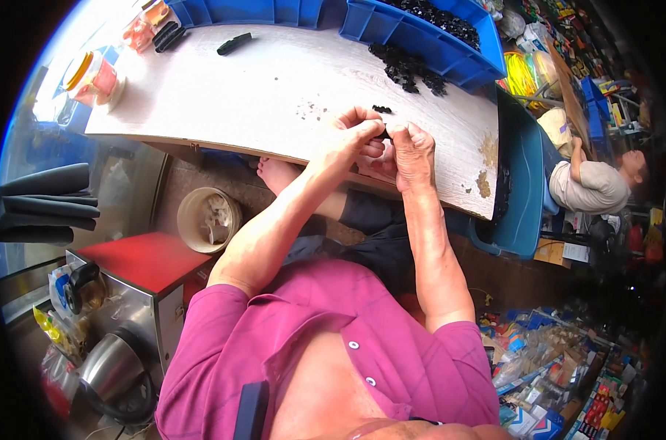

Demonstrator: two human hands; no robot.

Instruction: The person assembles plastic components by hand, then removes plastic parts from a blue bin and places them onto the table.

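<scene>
Our left hand [359,132] + right hand [412,152] both pinching small black piece [385,134], we think, mostly hidden. Loose black bits [400,70] on worktop [260,88] by blue bin [430,56].

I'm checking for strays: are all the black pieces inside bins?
No, a pile of black pieces lies loose on the table beside a blue bin.

The left forearm [274,227] slants from the near left toward the far right, while the right forearm [437,249] runs from near to far, leaning slightly left. The left hand [356,133] and the right hand [414,152] come close together, left beside right, with their thumbs turned toward each other. The fingers of both are curled inward in a pinching pose, with the exact fingertip contact too small to tell.
</scene>
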